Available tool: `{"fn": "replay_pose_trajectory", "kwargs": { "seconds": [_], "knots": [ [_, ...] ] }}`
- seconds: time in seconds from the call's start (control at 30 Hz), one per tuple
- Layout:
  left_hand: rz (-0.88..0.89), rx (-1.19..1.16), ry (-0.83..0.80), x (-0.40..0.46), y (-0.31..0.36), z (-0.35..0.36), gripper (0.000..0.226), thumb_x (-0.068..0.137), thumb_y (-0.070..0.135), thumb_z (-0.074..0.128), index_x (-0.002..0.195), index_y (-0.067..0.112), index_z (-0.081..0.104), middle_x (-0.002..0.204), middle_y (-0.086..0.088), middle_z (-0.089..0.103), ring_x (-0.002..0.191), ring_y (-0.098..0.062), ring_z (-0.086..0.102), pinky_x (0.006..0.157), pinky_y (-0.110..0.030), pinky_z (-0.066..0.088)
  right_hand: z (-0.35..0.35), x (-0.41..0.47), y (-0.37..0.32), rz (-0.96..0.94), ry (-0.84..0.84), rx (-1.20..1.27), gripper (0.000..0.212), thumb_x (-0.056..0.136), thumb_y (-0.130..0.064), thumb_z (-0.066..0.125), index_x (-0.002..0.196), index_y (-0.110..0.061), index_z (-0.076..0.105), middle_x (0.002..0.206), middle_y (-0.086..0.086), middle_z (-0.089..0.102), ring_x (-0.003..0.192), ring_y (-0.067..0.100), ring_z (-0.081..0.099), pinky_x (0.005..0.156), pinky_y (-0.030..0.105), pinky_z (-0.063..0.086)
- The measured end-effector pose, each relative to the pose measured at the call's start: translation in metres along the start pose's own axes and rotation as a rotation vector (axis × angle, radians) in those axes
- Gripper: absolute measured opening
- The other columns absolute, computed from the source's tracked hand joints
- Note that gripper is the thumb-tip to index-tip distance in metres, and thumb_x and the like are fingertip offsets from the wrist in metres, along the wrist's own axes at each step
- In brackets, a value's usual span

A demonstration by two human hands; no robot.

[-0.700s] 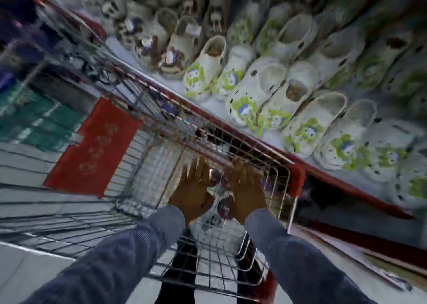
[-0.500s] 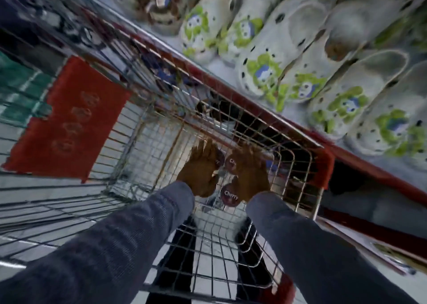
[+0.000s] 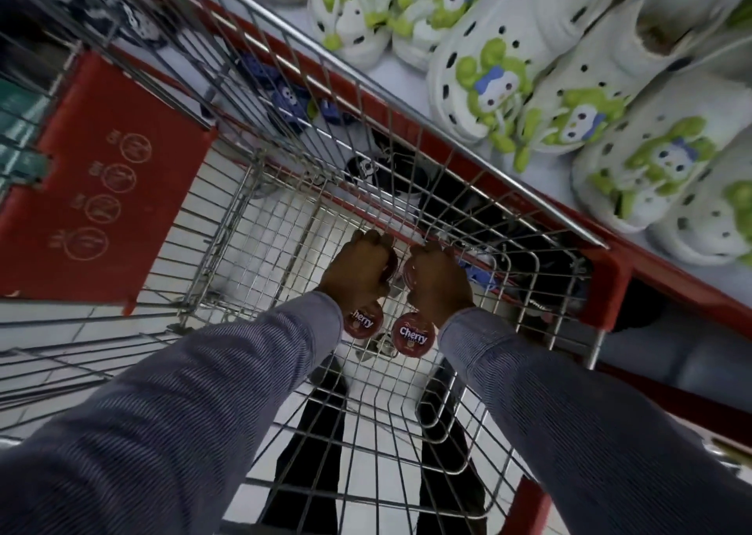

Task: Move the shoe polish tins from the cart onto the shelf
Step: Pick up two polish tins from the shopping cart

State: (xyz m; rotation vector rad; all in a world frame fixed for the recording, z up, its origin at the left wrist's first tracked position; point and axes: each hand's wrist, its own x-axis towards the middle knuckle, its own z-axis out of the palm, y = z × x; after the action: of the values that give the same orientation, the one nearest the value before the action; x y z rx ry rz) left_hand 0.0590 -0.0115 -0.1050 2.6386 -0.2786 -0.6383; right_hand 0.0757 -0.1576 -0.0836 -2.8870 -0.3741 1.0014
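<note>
Both hands, left (image 3: 360,268) and right (image 3: 437,280), are reaching into the cart (image 3: 407,160), fingers apparently curling onto tins (image 3: 412,334); lifting them toward the shelf (image 3: 407,74) comes next.

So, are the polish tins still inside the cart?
Yes, inside. Two Cherry tins lie on the cart bottom; both hands reach for others.

Both arms extended forward and down, grey sleeves to the wrists. Left hand (image 3: 360,268) and right hand (image 3: 437,280) side by side, close together, backs up, fingers curled downward. Cannot tell what either grips.
</note>
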Motion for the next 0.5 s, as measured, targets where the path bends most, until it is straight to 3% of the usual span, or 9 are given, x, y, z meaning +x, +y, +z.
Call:
{"fn": "replay_pose_trajectory", "kwargs": {
  "seconds": [0.13,0.23,0.4,0.5],
  "knots": [
    [-0.087,-0.021,0.076,-0.026,0.014,-0.045,0.057,0.068,0.023,0.077,0.120,0.005,0.064,0.128,-0.015,0.061,0.117,-0.038,0.055,0.097,-0.044,0.052,-0.043,-0.028,-0.008,-0.035,0.045,0.104,0.072,0.075,-0.022,0.083,0.135,-0.008,0.047,0.135,0.016,0.054,0.128,0.038,0.050,0.097,0.042,0.054],
    [-0.069,0.002,0.138,-0.055,0.031,-0.104,0.047,0.067,0.028,0.071,0.111,0.011,0.064,0.118,-0.008,0.066,0.112,-0.029,0.059,0.101,-0.040,0.048,-0.098,-0.063,-0.018,-0.088,0.059,0.183,0.072,0.069,-0.029,0.086,0.129,-0.009,0.051,0.130,0.013,0.058,0.124,0.036,0.054,0.093,0.041,0.056],
    [-0.002,-0.126,0.261,-0.111,0.068,-0.219,0.038,0.061,0.032,0.072,0.095,0.016,0.061,0.100,-0.009,0.067,0.099,-0.030,0.062,0.088,-0.041,0.052,-0.201,-0.133,-0.030,-0.207,0.194,0.193,0.068,0.064,-0.031,0.086,0.123,-0.011,0.059,0.128,0.011,0.060,0.120,0.032,0.057,0.095,0.040,0.053],
    [0.059,-0.044,0.382,-0.135,0.095,-0.284,0.038,0.057,0.040,0.072,0.086,0.018,0.061,0.093,-0.003,0.064,0.097,-0.024,0.060,0.080,-0.036,0.054,-0.267,-0.174,-0.039,-0.235,0.321,0.199,0.052,0.068,-0.036,0.081,0.111,-0.014,0.061,0.116,0.009,0.063,0.111,0.031,0.062,0.086,0.041,0.055]
  ]
}}
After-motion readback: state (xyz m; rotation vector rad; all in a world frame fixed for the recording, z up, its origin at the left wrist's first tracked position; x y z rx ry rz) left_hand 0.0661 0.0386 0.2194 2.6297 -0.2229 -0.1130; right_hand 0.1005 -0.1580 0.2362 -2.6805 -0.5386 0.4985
